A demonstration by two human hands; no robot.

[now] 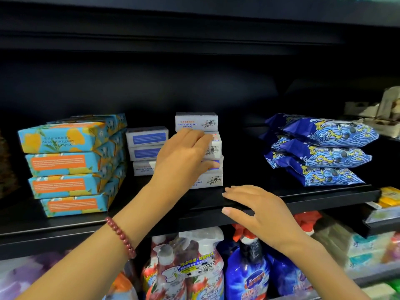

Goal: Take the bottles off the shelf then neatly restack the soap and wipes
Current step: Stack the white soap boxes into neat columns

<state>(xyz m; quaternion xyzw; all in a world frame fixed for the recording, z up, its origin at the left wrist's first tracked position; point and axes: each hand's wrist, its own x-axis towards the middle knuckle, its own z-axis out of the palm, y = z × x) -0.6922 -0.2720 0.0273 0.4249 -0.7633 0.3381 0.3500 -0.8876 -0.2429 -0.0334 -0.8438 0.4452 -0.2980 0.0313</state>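
While squaring the front white soap stack (195, 122): restacking step, judged well along, no bottles on this shelf (324, 200).
Left hand (184, 156) laid against the stack's middle boxes, fingers spread and nearly straight, nothing enclosed. Right hand (259, 211) flat at the shelf's front edge, holding nothing. Orange-and-blue soap boxes (69, 165) stacked at left; wipes (320, 148) piled at right, well apart. Top white box slightly out of line with those beneath. Next, probably: nudge flush with light pressure, steadying lower boxes against toppling.
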